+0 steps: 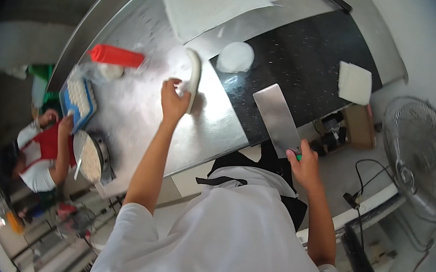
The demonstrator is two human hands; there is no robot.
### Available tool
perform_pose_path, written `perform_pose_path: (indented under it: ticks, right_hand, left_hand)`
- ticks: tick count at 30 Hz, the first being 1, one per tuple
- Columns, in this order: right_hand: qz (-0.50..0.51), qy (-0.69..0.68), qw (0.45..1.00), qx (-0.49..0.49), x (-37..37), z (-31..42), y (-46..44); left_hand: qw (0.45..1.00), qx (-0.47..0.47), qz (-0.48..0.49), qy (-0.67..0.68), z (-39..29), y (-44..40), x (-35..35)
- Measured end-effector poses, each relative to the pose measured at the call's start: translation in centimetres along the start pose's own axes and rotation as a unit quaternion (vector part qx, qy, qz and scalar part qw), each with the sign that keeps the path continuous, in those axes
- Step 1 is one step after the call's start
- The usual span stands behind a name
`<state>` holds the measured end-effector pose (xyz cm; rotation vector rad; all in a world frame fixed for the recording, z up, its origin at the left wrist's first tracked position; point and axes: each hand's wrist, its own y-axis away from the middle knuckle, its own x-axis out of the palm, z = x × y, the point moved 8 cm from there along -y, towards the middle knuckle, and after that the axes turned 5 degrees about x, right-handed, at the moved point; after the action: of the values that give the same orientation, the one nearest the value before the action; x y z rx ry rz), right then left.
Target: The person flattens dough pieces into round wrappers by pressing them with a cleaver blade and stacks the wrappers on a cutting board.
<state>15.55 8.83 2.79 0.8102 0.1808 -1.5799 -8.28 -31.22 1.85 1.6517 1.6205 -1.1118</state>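
A long white dough rope [194, 72] lies on the steel worktop, curved at its far end. Right beside it is my left hand [174, 100], fingers curled in, with what looks like a small white piece of dough [183, 86] between thumb and fingers. My right hand [307, 163] grips a cleaver [276, 115] by its green handle. Its broad blade is over the near edge of the black board [306, 54]. On the board's left edge sits a round white item [235, 58], perhaps dough wrappers; I cannot tell whether it is one or a stack.
A white cloth [213, 3] lies at the back, a folded one [354, 82] at right. Left are a red squeeze bottle [118, 56], a blue tray [83, 118] of small pale pieces and a pan [106, 157]. A co-worker [42, 154] stands there. A fan [419, 157] is at right.
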Motion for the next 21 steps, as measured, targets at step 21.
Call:
perform_pose_path:
  ticks: [21]
  right_hand:
    - [0.163, 0.303, 0.937, -0.066, 19.4, 15.6, -5.2]
  left_hand:
    - [0.983, 0.114, -0.004, 0.146, 5.2, 6.1, -1.9]
